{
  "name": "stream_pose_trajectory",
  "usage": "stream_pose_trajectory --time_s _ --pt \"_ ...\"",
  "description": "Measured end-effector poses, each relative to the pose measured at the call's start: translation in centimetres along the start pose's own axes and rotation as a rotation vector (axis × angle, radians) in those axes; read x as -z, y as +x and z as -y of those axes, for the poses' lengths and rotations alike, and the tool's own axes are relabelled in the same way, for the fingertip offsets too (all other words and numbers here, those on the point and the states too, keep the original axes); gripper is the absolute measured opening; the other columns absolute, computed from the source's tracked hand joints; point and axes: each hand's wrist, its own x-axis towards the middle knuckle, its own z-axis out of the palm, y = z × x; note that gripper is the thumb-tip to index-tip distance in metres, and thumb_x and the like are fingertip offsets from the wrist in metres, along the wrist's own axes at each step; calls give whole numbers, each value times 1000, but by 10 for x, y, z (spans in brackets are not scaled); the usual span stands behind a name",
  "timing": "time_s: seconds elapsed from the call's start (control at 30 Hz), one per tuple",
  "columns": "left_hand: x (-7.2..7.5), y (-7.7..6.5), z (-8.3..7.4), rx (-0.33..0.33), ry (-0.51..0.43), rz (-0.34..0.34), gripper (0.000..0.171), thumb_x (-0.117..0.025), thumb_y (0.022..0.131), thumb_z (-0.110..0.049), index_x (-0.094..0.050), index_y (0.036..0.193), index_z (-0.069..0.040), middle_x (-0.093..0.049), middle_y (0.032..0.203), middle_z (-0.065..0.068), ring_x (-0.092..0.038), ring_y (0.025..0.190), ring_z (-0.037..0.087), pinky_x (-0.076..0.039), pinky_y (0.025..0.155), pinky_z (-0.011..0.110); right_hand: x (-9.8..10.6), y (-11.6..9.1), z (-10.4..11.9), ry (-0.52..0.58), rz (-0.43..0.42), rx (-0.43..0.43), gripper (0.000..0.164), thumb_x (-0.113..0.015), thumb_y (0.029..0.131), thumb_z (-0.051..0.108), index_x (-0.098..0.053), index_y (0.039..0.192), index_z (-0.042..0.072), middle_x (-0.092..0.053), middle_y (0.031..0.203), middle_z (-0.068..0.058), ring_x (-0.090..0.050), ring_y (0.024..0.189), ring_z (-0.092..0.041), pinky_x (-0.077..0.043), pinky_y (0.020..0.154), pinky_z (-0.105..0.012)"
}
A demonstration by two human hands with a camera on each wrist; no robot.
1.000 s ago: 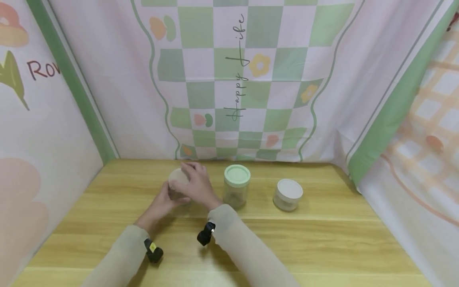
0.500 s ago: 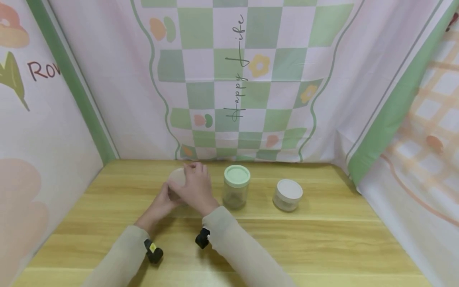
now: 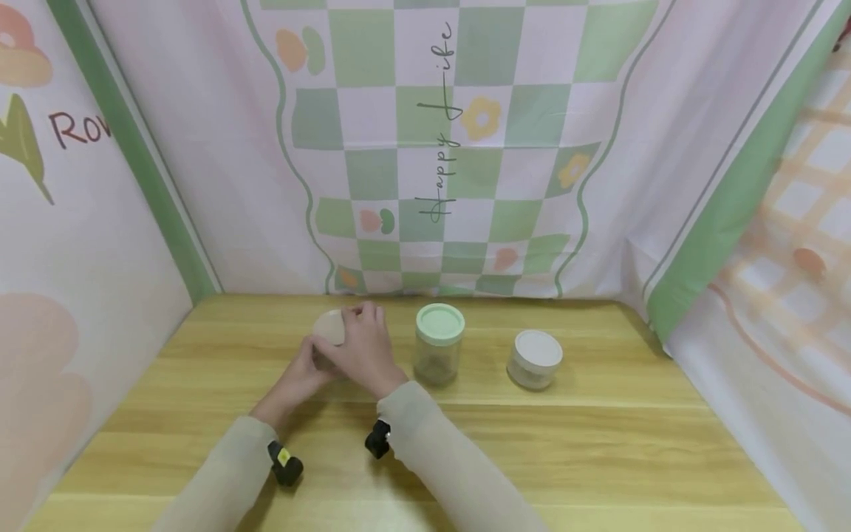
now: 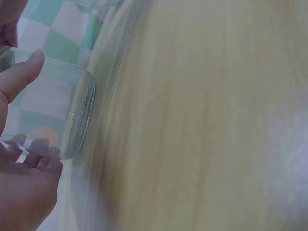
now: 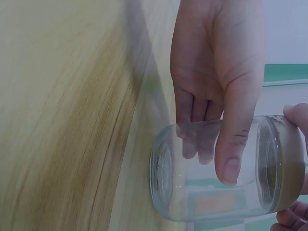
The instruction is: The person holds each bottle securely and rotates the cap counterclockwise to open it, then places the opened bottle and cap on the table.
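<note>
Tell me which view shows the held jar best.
The right wrist view: the held jar shows from its bottom to its beige lid. The head view shows mainly the lid's top; the left wrist view, its clear lower part, no lid.

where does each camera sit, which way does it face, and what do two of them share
Head: worn on the head, facing forward and down at the wooden table and checkered cloth; left hand, right hand and sleeves show.
Left wrist: on that wrist, facing the glass jar; left hand shows, right hand partly, at top left.
Right wrist: on that wrist, facing the same glass jar; left hand shows large, right hand partly, on the lid.
Shared: both wrist views show the glass jar, sideways in frame.
</note>
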Motion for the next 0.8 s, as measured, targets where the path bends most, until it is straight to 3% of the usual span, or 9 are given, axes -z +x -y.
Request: stream_pose_trajectory --time_s 0.23,0.8 --pt "1 0 1 -6 -4 10 91 -72 92 -14 -7 155 1 -14 160 28 -17 146 45 -17 116 63 1 2 -5 18 45 32 73 -63 91 62 -61 134 3 -50 127 -16 -43 114 -29 -46 90 -38" --pt "1 -2 -2 -4 -27 19 100 -78 90 -28 -7 156 -4 -15 159 25 -25 143 45 -23 115 62 19 10 -20 237 285 76 73 -61 95 54 -48 149 6 -43 150 -10 -34 134 -28 -39 108 -44"
